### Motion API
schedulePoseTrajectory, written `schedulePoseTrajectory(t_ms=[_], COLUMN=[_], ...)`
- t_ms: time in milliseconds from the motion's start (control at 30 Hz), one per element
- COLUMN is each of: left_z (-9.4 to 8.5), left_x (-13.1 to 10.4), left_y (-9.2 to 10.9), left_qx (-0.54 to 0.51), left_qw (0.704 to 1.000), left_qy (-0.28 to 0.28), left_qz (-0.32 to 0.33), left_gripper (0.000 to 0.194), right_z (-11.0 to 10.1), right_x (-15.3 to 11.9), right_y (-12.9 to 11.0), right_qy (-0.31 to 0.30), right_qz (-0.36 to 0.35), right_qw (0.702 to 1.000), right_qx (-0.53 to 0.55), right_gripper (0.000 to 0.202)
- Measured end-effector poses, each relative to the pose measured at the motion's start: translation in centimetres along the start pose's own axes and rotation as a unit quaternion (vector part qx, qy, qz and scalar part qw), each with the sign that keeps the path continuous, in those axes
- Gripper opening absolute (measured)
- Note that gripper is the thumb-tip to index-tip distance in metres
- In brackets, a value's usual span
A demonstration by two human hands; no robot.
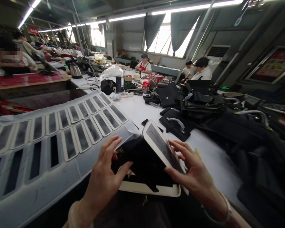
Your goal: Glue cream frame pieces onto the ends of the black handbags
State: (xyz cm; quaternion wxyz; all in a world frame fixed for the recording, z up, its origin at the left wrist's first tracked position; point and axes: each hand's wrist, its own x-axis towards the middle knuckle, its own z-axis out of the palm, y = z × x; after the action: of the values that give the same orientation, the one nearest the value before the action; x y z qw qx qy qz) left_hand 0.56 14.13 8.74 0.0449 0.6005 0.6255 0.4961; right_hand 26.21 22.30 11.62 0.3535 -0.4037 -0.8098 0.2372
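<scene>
A black bag [142, 164] lies tilted low in front of me, its dark inside facing up and a cream strip along its near edge. At the bag's left side is my left hand [106, 174], fingers curved around the black material and the thumb over its edge. On the other side, my right hand [192, 167] grips a cream-edged panel [160, 142] with a dark, shiny middle, thumb on its near face and fingers along its far edge. The panel stands slanted against the bag. Whether the two are joined is hidden. A small metal piece [145, 199] hangs below the cream strip.
Rows of similar cream-edged panels [82, 136] lie on a pale sheet [49, 193] to the left. Black bags [175, 123] with wrapped handles pile up on the right. A phone [146, 122], a kettle [75, 70] and a red bottle [145, 85] stand or lie beyond; several people work farther back.
</scene>
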Motion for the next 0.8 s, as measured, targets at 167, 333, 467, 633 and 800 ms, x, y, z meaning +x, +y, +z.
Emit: schedulePoseTrajectory(t_ms=[167,333,467,633,800], left_z=[0.7,0.4,-0.7,-0.5,1.5], left_x=[1.4,0.5,0.1,-0.1,-1.7], left_y=[-1.3,-1.8,-1.4,-1.5,-3.5], left_qx=[-0.108,-0.12,-0.107,-0.083,-0.057], left_qw=[0.971,0.968,0.966,0.969,0.969], left_qy=[-0.179,-0.17,-0.176,-0.178,-0.2], left_qz=[-0.119,-0.141,-0.156,-0.151,-0.135], left_gripper=[0.029,0.021,0.021,0.021,0.016], right_z=[1.0,2.1,2.2,2.6,3.5], right_x=[-0.6,-1.0,-1.2,-1.4,-2.2], right_y=[1.2,1.8,1.5,1.8,3.4], right_qy=[0.03,0.028,0.02,0.019,-0.004], right_qz=[-0.013,-0.008,-0.012,-0.022,-0.066], right_qw=[0.999,0.999,1.0,1.0,0.997], right_qx=[-0.001,0.012,0.013,0.008,-0.04], right_gripper=[0.057,0.054,0.055,0.055,0.059])
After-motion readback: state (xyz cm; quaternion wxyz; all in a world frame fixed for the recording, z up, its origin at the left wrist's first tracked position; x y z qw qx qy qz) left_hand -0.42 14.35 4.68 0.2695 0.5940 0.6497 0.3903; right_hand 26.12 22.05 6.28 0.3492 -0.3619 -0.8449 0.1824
